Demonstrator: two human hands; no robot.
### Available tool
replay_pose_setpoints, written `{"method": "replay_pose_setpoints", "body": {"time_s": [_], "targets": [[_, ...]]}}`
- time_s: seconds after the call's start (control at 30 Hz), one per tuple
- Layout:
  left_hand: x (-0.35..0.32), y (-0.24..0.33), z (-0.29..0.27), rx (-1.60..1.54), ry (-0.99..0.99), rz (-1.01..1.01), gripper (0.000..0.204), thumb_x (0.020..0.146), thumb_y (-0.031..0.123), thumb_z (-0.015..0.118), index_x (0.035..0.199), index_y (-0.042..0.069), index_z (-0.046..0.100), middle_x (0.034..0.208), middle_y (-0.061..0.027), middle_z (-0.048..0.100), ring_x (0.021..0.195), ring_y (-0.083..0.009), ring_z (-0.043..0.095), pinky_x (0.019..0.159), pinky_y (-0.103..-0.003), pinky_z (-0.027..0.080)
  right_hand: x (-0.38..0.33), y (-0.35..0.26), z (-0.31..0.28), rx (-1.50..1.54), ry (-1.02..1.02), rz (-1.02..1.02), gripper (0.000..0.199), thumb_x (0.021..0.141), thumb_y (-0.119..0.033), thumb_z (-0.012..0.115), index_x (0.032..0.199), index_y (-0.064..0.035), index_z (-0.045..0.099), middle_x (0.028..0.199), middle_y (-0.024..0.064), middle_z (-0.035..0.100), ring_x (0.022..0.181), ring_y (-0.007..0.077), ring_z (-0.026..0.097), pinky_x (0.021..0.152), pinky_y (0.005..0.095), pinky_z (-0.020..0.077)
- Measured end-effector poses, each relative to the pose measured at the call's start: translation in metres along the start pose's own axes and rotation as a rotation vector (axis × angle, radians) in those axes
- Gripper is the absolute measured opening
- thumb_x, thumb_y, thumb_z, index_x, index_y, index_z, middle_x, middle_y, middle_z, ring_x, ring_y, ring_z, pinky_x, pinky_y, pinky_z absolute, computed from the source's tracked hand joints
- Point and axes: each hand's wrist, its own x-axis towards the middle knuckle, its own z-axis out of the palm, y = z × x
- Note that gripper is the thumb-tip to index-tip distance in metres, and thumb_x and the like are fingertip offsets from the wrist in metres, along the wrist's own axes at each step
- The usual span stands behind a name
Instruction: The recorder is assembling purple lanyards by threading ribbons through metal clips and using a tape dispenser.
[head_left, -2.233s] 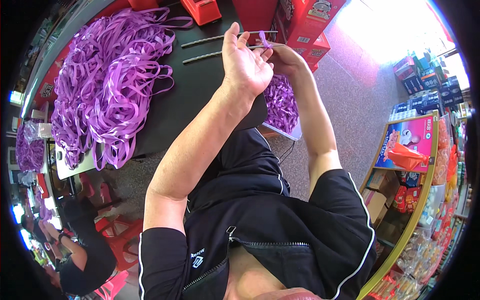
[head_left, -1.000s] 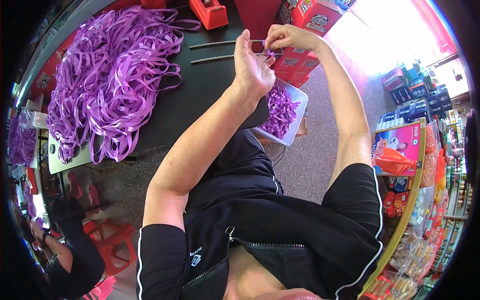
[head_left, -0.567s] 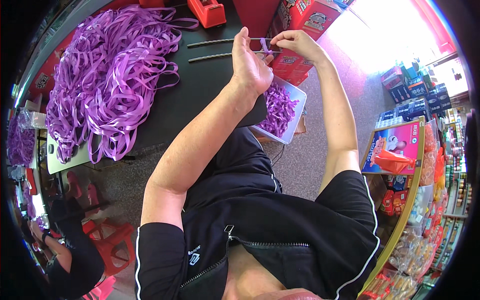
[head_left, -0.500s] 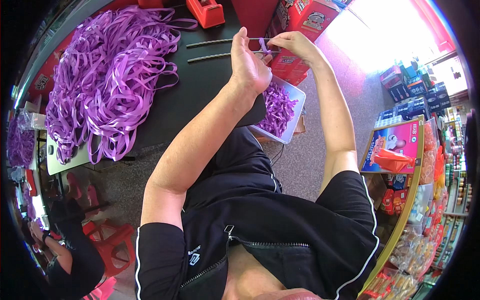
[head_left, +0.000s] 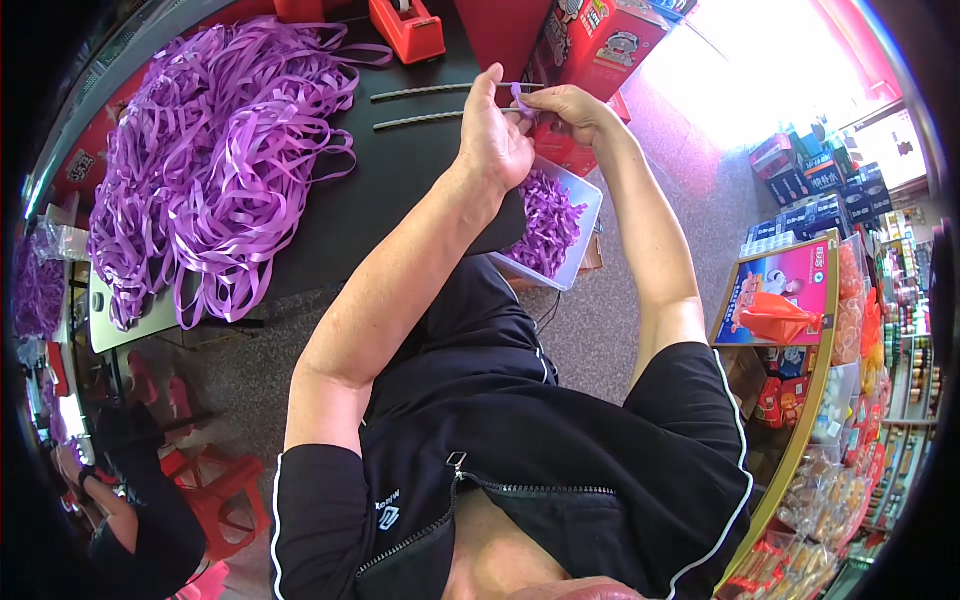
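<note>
Two thin twisted metal rods [head_left: 415, 119] stick out side by side over the dark table, running behind my left hand. A short purple ribbon [head_left: 518, 97] loops around them near their right part. My right hand [head_left: 572, 108] pinches this ribbon from the right, thumb and fingers closed. My left hand [head_left: 496, 135] is at the rods with its thumb pointing up and its fingers curled against the ribbon's lower part; the palm partly hides them. Below my hands, a pale plastic bin [head_left: 590, 225] holds many small purple ribbon pieces [head_left: 548, 222].
A big heap of purple ribbon [head_left: 220, 170] covers the left of the black table [head_left: 375, 180]. A red tape dispenser [head_left: 408, 30] stands at its far edge. Red cartons [head_left: 620, 45] are beyond my right hand, a display shelf [head_left: 780, 290] at right. Another person [head_left: 140, 490] sits at lower left by a red stool [head_left: 220, 495].
My right hand has moved left and slightly down, closer to my left hand, drawing the ribbon in at the rods. The left hand's fingers have come nearer the ribbon.
</note>
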Motion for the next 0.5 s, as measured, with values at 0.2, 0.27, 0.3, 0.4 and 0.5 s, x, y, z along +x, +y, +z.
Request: {"method": "replay_pose_setpoints", "body": {"time_s": [0.2, 0.27, 0.3, 0.4, 0.5], "targets": [[-0.040, 0.033, 0.016, 0.270, 0.069, -0.153, 0.078, 0.080, 0.031, 0.068, 0.142, 0.008, 0.026, 0.146, -0.0234, 0.021, 0.128, -0.0355, 0.036, 0.104, -0.047, 0.032, -0.006, 0.004, -0.012, 0.156, 0.022, 0.095, 0.054, 0.087, -0.052, 0.060, 0.114, -0.0056, 0.064, 0.100, 0.0033, 0.067, 0.086, 0.0113, 0.057, 0.073, 0.0258, 0.0394], [-0.046, 0.052, 0.012, 0.629, -0.039, 0.010, 0.057, 0.086, 0.029, 0.061, 0.132, 0.002, 0.040, 0.138, -0.0191, 0.037, 0.111, -0.0281, 0.053, 0.096, -0.041, 0.040, -0.003, 0.002, -0.004, 0.222, 0.053, 0.110, 0.053, 0.087, -0.052, 0.060, 0.114, -0.0060, 0.062, 0.101, 0.0030, 0.067, 0.089, 0.0118, 0.059, 0.075, 0.0257, 0.0401], [-0.047, 0.061, 0.013, 0.876, -0.097, 0.103, 0.052, 0.088, 0.028, 0.058, 0.130, 0.000, 0.043, 0.136, -0.0173, 0.041, 0.107, -0.0256, 0.056, 0.095, -0.039, 0.042, 0.000, 0.003, -0.001, 0.310, 0.055, 0.105, 0.050, 0.087, -0.049, 0.061, 0.113, -0.0068, 0.062, 0.100, 0.0032, 0.067, 0.087, 0.0116, 0.060, 0.074, 0.0261, 0.0427], [-0.035, 0.072, -0.006, 1.891, -0.068, 0.437, 0.059, 0.091, 0.044, 0.051, 0.135, 0.007, 0.042, 0.141, -0.0185, 0.038, 0.127, -0.0318, 0.041, 0.105, -0.049, 0.031, 0.011, -0.001, 0.005, 0.433, -0.049, 0.060, 0.041, 0.086, -0.042, 0.065, 0.109, -0.0084, 0.062, 0.098, 0.0041, 0.067, 0.080, 0.0105, 0.062, 0.071, 0.0273, 0.0476], [-0.023, 0.075, -0.029, 2.540, 0.013, 0.650, 0.071, 0.089, 0.062, 0.042, 0.143, 0.016, 0.036, 0.150, -0.0189, 0.025, 0.142, -0.0332, 0.016, 0.112, -0.054, 0.014, 0.024, -0.001, 0.005, 0.510, -0.145, 0.070, 0.030, 0.083, -0.029, 0.071, 0.105, -0.0090, 0.064, 0.094, 0.0055, 0.068, 0.070, 0.0091, 0.063, 0.062, 0.0278, 0.0516]]}}
